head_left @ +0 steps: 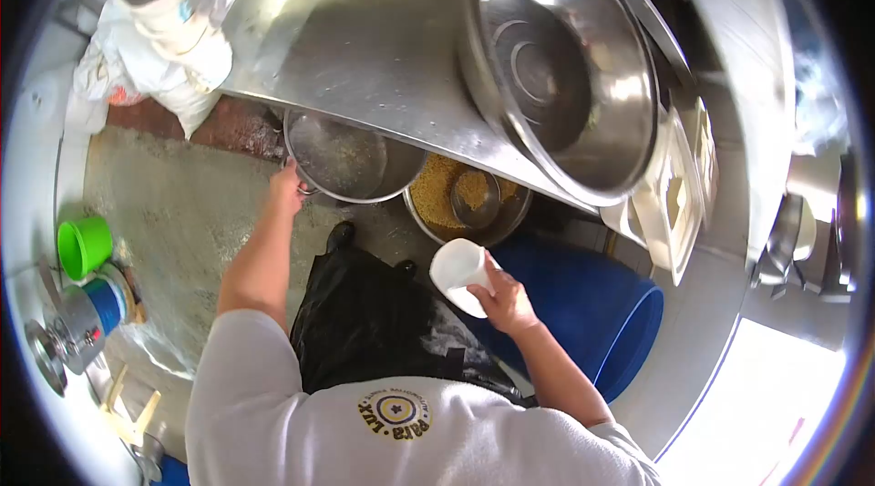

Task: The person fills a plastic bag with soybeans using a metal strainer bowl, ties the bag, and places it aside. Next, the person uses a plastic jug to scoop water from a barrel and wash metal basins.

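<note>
My left hand (287,187) is closed on the handle of a metal pot (342,158), which sits partly under the edge of the steel table. A little pale residue shows on the pot's bottom. My right hand (504,300) grips a white plastic container (456,269), its fingers wrapped over the rim. Beyond that container is a metal basin (519,217) holding yellow grains (433,187), with a smaller metal bowl (476,202) resting in the grains.
A large steel bowl (556,67) stands on the steel table (365,49). A blue barrel (583,304) lies at my right. White sacks (150,49) are at the upper left, a green bucket (84,246) at the left, white plastic crates (670,204) at the right.
</note>
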The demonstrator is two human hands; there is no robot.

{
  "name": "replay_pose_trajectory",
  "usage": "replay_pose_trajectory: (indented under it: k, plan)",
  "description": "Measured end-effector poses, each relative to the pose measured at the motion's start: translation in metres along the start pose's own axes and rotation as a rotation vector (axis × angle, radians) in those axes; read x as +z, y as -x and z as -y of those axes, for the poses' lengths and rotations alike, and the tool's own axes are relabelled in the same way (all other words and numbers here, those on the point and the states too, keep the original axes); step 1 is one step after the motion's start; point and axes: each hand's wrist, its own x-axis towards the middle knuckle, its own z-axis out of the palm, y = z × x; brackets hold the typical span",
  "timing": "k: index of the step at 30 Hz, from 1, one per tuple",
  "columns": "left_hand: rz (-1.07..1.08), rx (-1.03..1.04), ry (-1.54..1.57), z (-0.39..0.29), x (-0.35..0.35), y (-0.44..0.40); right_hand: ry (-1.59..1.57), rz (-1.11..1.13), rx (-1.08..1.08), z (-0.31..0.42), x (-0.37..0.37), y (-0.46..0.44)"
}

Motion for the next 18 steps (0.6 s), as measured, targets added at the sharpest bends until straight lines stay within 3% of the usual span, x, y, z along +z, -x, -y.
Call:
replay_pose_trajectory:
  k: [2,5,8,11,13,15,18]
  plan:
    - [0.114,0.063,0.333,-0.001,0.040,0.037,-0.015,-0.074,0.091,-0.015,-0.019,0.030]
    - [0.202,0.082,0.465,-0.020,0.116,0.090,-0.032,-0.270,0.160,-0.043,-0.048,0.074]
    - [0.212,0.077,0.366,-0.017,0.164,0.108,-0.047,-0.571,0.278,-0.082,-0.077,0.126]
    - [0.217,0.070,0.172,-0.014,0.180,0.130,-0.350,-0.874,0.489,-0.053,-0.134,0.175]
    - [0.319,0.119,0.105,-0.014,0.182,0.163,-0.611,-1.212,0.430,-0.072,-0.152,0.213]
    - [0.338,0.147,0.006,-0.002,0.191,0.192,-0.597,-1.360,0.357,-0.072,-0.181,0.256]
    - [0.317,0.142,-0.159,0.026,0.226,0.229,-0.853,-1.575,0.206,-0.081,-0.201,0.302]
